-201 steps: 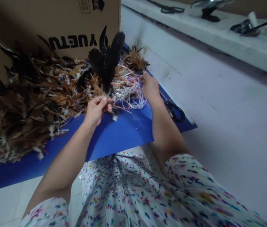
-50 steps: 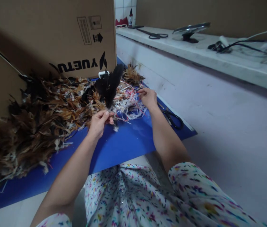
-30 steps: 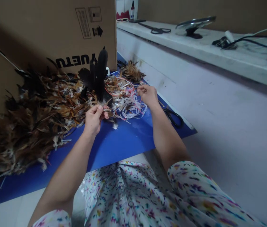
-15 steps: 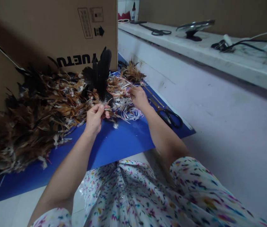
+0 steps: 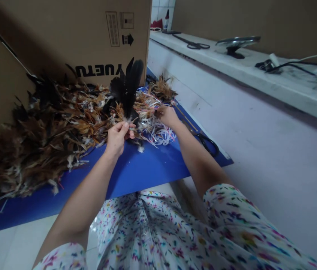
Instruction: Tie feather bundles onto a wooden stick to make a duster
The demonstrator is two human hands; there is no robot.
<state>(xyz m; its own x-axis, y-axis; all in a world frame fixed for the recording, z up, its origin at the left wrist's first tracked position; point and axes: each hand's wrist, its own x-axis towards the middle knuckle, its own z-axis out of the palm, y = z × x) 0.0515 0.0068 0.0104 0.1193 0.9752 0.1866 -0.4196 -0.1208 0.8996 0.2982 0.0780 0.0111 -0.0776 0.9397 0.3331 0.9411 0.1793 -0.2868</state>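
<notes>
My left hand pinches a bunch of long black feathers by the quill ends, and the feathers stand upright above the fingers. To its right, my right hand reaches over a pile of brown feathers and white and pink ties. Its fingers are bent together at the pile, and what they hold, if anything, cannot be made out. Below that hand lies a tangle of white ties on the blue board. A large heap of brown and black feathers spreads to the left.
Black-handled scissors and a thin stick lie right of my right hand, along the wall. A cardboard box stands behind the feathers. The ledge at right carries more scissors, a round mirror and cables.
The whole view has shifted a little, so most things appear farther right. My left hand keeps its pinch on the black feathers; my right hand stays over the pile with its fingers turned more downward.
</notes>
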